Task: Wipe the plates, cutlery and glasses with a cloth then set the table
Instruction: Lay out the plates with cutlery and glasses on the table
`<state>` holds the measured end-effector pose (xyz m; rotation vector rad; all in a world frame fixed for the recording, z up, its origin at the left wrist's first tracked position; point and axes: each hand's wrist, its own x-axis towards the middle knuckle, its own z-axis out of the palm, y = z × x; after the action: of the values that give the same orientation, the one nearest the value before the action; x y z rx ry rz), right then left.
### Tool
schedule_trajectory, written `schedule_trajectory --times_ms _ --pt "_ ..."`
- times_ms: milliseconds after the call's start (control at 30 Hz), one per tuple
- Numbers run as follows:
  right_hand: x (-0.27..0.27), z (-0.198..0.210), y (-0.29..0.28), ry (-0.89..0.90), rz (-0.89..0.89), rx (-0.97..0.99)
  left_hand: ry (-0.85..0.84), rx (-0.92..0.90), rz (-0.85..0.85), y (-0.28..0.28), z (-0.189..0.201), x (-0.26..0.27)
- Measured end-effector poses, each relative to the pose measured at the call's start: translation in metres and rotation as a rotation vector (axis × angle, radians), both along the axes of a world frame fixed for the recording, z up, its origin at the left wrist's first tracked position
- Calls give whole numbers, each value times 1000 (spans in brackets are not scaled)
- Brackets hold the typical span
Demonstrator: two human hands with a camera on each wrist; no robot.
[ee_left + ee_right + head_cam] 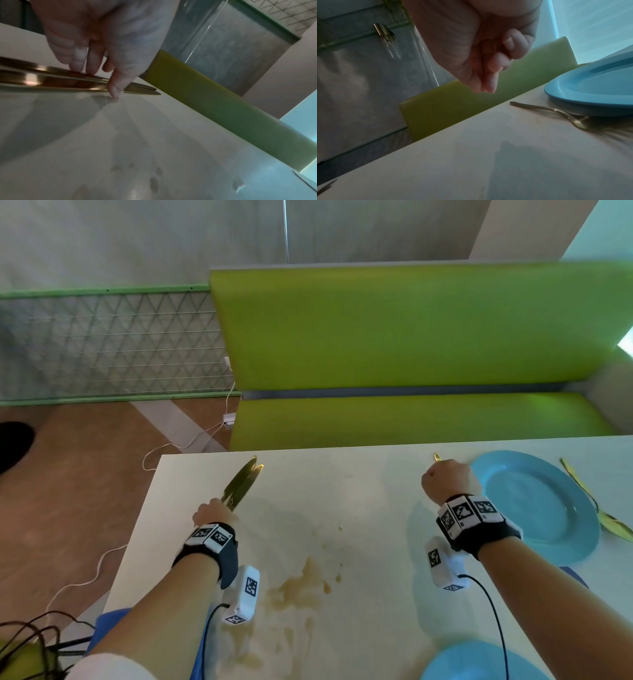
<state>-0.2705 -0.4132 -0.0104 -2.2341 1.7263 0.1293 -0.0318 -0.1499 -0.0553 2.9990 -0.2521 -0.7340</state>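
Observation:
Two gold knives (pixel 244 481) lie side by side near the white table's (pixel 342 501) far left corner, blades pointing away. My left hand (pixel 212 513) covers their handles; in the left wrist view the fingertips (pixel 82 69) sit on the knives (pixel 51 79) and the thumb (pixel 115 89) touches the table beside them, pinching them. My right hand (pixel 445 479) hovers curled and holds nothing, just left of a blue plate (pixel 541 508). A gold fork (pixel 556 109) lies on the table under it, beside the plate (pixel 590 94).
More gold cutlery (pixel 582 491) lies to the right of the plate. A second blue plate (pixel 472 662) is at the near edge. A brown stain (pixel 301 587) marks the table's middle. A blue cloth (pixel 106 631) shows lower left. A green bench (pixel 411 337) faces the table.

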Motion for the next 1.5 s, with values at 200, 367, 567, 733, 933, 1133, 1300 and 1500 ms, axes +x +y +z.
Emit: schedule_trajectory --times_ms 200,367,567,733,933,1133,1300,1500 --pt "0 -2 9 10 70 -38 -55 23 -55 11 -12 8" --pt "0 -5 22 9 71 -36 23 -6 -28 9 -11 17" --pt "3 -7 38 67 111 3 71 24 -33 6 -11 15" --pt "8 -6 48 111 160 22 109 8 0 5 -13 20" --pt "14 -12 58 56 226 77 137 -57 -7 0 -11 22" --pt "25 -1 72 -69 386 108 259 -193 -231 -16 17 13" --pt "40 10 96 -299 630 19 643 -727 -37 -46 54 -15" --pt "40 17 106 -578 843 -397 874 -879 -12 -68 84 -55"
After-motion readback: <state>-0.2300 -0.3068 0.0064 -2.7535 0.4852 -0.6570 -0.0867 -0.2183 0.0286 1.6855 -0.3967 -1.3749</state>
